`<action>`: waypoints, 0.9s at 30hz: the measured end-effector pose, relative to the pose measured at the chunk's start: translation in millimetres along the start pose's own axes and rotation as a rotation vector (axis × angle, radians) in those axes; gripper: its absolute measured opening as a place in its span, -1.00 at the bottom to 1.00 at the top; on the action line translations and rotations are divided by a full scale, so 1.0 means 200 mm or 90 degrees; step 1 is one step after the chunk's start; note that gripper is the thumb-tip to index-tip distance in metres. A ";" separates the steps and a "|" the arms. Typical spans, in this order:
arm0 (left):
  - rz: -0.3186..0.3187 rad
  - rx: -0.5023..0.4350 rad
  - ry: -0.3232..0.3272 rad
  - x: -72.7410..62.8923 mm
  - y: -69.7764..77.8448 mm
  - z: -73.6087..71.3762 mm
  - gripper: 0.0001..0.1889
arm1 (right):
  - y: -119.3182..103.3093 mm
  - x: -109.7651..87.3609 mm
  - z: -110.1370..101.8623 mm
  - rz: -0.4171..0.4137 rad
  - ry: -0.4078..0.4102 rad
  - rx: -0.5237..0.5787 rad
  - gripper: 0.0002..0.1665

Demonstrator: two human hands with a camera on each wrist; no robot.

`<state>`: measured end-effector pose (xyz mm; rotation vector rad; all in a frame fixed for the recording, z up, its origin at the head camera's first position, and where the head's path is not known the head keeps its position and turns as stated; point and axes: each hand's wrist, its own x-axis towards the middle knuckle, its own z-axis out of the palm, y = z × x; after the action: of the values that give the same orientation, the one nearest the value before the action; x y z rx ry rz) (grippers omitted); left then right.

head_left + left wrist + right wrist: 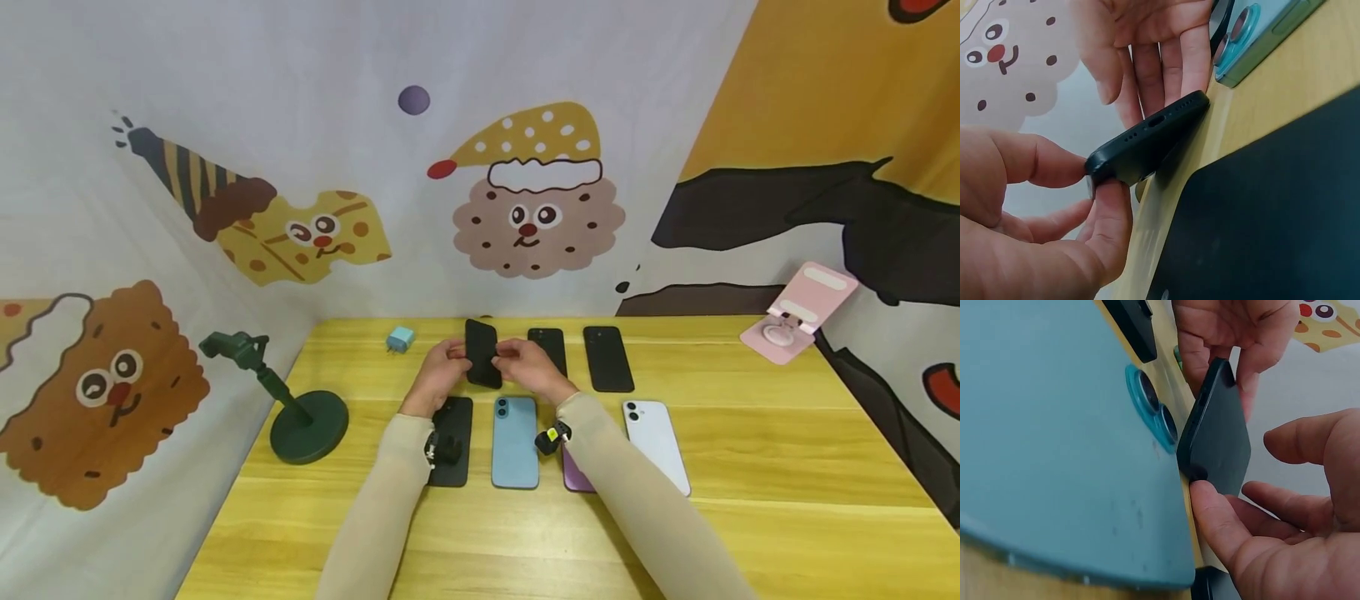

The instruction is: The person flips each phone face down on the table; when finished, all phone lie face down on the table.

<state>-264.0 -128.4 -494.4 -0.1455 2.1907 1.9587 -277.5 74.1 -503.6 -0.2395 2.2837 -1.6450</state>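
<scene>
A black phone (482, 354) is tipped up off the table between both hands. My left hand (435, 379) pinches one of its edges between thumb and fingers. The end with the charging port faces the left wrist view. On its opposite edge, the fingers of my right hand (1285, 531) touch the phone (1219, 437), while the thumb stands apart from it. Beneath my left wrist lies another black phone (459, 417), partly hidden by the wrist camera. A light blue phone (514, 450) lies back up between the forearms.
Right of the held phone lie two more black phones (607, 358). A purple phone (577, 475), partly under the right sleeve, is near a white phone (660, 446). A blue charger (400, 339) and dark green stand (309, 425) stand left, a pink stand (813, 304) right.
</scene>
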 end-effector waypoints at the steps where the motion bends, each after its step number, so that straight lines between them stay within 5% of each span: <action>1: 0.001 -0.003 -0.002 0.00 0.00 0.00 -0.39 | 0.00 0.00 0.01 -0.001 0.001 0.003 -0.38; 27: -0.006 -0.068 -0.095 -0.01 0.03 0.05 -0.37 | -0.05 0.00 0.01 0.013 -0.014 0.105 -0.45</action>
<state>-262.0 -118.5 -489.0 -0.0251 1.9912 2.0117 -277.9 68.4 -494.3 -0.1930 2.1138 -1.7986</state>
